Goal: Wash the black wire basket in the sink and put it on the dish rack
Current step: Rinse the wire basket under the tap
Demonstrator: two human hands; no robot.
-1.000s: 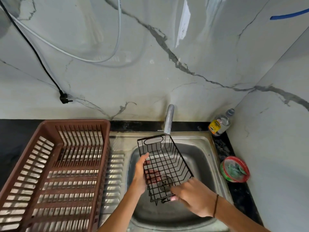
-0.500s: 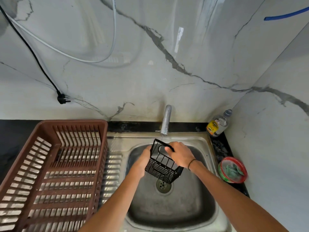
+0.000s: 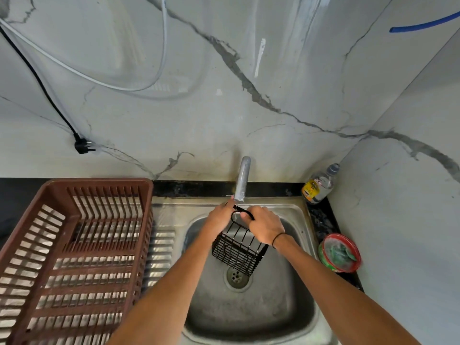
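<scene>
We're holding the black wire basket (image 3: 238, 247) with both hands, left hand (image 3: 219, 217) and right hand (image 3: 264, 224) fingers curled round its top, over the steel sink (image 3: 249, 317) beside the empty brown dish rack (image 3: 72, 257), marble wall behind.

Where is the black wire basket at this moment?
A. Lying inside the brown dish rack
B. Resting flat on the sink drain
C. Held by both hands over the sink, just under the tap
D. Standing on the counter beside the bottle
C: the left hand and right hand grip the black wire basket at its upper end, tilted above the sink below the tap; the dish rack holds nothing.
</scene>
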